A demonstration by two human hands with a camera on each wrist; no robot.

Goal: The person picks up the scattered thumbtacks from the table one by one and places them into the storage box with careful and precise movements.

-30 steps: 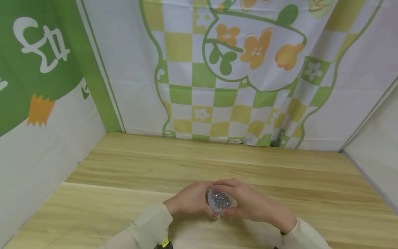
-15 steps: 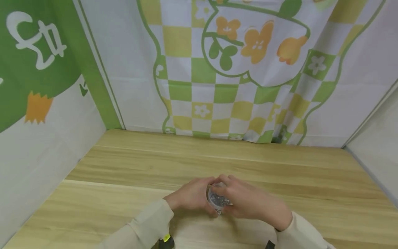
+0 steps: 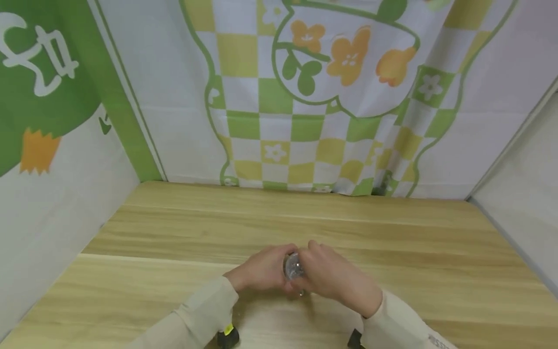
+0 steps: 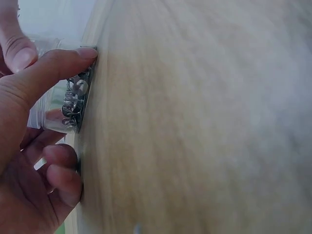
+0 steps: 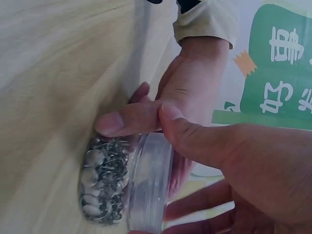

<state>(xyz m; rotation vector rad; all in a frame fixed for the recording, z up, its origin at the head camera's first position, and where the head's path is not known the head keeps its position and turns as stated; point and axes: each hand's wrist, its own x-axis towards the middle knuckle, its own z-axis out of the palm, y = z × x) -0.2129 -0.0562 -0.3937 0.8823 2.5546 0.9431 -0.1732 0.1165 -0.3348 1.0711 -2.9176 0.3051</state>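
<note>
A small clear jar [image 3: 293,267] stands at the table's front middle, between my two hands. Pins with pale round heads, which look like thumbtacks [image 5: 100,183], fill its lower part. My left hand [image 3: 263,269] grips the jar's body from the left; in the left wrist view its thumb [image 4: 58,63] lies along the side, close to the wood. From the right, my right hand [image 3: 333,274] holds the ribbed clear lid [image 5: 151,183], thumb on its near edge and fingers around the far side. The right hand hides the right part of the jar in the head view.
The wooden table [image 3: 183,223] stretches out around the hands. A checked floral curtain [image 3: 279,126] hangs along its back edge, and a green and white cloth [image 3: 109,160] lines the left side. Black straps [image 3: 228,337] show under the sleeves.
My right hand has shifted left and turned over the lid, covering more of the jar. My left hand keeps its grip on the body. The head view has tilted and shifted slightly.
</note>
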